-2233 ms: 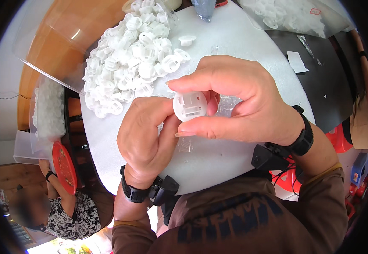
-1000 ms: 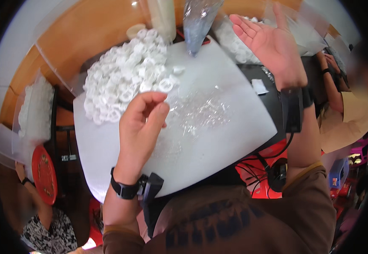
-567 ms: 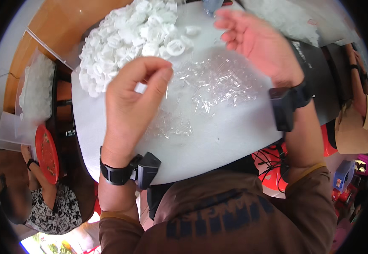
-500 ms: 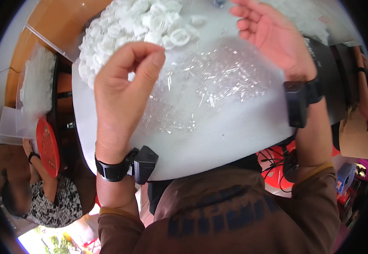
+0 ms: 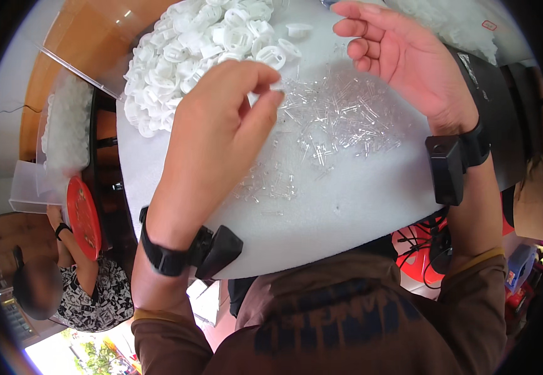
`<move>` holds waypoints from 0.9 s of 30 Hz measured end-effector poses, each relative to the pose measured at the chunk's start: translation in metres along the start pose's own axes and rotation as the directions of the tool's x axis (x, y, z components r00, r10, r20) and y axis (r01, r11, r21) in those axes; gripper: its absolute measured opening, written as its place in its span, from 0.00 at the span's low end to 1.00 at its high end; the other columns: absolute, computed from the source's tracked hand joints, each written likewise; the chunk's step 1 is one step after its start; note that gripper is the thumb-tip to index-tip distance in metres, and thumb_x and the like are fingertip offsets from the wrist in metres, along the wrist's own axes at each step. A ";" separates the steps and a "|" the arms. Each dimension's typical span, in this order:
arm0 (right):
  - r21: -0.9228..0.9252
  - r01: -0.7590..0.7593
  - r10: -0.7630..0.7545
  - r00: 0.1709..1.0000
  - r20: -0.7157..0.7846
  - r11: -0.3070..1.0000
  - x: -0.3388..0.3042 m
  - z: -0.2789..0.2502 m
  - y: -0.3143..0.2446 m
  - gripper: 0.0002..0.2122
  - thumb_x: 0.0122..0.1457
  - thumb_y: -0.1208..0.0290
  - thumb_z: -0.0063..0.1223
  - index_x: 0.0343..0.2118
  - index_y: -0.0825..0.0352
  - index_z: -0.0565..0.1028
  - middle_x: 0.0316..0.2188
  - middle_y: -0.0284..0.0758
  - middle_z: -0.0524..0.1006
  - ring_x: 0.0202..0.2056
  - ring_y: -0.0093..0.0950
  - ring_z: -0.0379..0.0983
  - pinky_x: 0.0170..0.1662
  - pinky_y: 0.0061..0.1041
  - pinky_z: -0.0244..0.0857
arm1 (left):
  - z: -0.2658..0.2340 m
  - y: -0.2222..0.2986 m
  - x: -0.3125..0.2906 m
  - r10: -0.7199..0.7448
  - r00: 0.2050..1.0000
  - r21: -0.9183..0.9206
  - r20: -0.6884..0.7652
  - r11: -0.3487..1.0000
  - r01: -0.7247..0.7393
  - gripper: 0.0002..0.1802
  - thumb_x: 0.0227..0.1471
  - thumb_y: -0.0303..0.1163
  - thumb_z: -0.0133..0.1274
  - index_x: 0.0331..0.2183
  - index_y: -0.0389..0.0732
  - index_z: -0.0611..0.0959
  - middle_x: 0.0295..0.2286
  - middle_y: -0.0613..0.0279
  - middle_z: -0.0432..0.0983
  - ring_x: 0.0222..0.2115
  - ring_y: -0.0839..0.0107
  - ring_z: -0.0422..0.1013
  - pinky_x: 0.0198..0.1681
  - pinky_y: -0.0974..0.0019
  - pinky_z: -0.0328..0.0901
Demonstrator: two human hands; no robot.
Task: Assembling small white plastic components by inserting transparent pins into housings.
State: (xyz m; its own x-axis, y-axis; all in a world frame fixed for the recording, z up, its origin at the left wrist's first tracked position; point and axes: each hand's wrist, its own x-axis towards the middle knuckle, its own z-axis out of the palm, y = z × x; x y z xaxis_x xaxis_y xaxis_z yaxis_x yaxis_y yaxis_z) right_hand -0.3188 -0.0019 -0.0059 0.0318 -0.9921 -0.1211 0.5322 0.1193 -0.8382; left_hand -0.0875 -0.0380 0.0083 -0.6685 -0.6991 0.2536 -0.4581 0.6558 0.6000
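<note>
My left hand hovers over the white-topped table, its thumb and forefinger bent with a gap between them. Nothing shows in that gap. Beyond the fingertips spreads a scatter of small clear pin-like pieces, several of them glinting. My right hand is raised at the far right of the scatter, palm turned up and fingers loosely curled but apart. No object shows in its palm. A heap of white round plastic parts with slotted rings lies at the far left, close to my left hand.
A clear bag of white parts lies at the far right. At left, another person sits by a red round tray, a clear plastic bin and a bag of white parts. Black cables hang beside a red stool.
My left hand has shifted right over the clear pieces, and its thumb and forefinger have parted. My right hand has moved slightly nearer, its fingers still curled. The whole view has shifted a little.
</note>
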 end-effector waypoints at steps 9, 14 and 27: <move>-0.227 0.072 -0.056 0.996 0.074 0.971 -0.003 0.005 0.006 0.17 0.58 0.64 0.40 0.46 0.70 0.68 0.34 0.31 0.74 0.30 0.16 0.68 0.36 0.15 0.62 | 0.028 -0.027 0.030 0.210 0.974 0.345 -0.084 0.923 -0.169 0.12 0.42 0.26 0.51 0.34 0.36 0.75 0.29 0.54 0.71 0.27 0.55 0.68 0.30 0.60 0.63; -0.231 0.124 -0.101 0.989 0.107 0.965 -0.002 0.000 0.007 0.16 0.57 0.64 0.43 0.43 0.71 0.70 0.33 0.31 0.74 0.29 0.16 0.68 0.35 0.15 0.63 | 0.024 -0.026 0.033 0.165 0.984 0.381 -0.063 0.915 -0.129 0.12 0.42 0.26 0.51 0.34 0.36 0.75 0.28 0.55 0.71 0.26 0.58 0.69 0.28 0.62 0.64; -0.258 -0.034 0.092 0.972 0.214 0.966 -0.018 0.037 0.021 0.14 0.55 0.70 0.48 0.44 0.70 0.71 0.29 0.30 0.73 0.26 0.17 0.68 0.32 0.16 0.63 | 0.005 0.006 -0.010 -0.346 0.930 -0.891 0.120 0.376 0.255 0.16 0.49 0.27 0.51 0.40 0.33 0.69 0.28 0.61 0.73 0.20 0.78 0.65 0.25 0.78 0.59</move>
State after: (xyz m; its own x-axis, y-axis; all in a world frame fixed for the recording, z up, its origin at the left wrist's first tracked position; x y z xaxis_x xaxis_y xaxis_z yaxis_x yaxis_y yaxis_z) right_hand -0.2771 0.0175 -0.0015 0.2610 -0.9619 -0.0808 0.2949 0.1592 -0.9422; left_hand -0.0869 -0.0259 0.0057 -0.5338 -0.8432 -0.0630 0.1791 -0.1856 0.9662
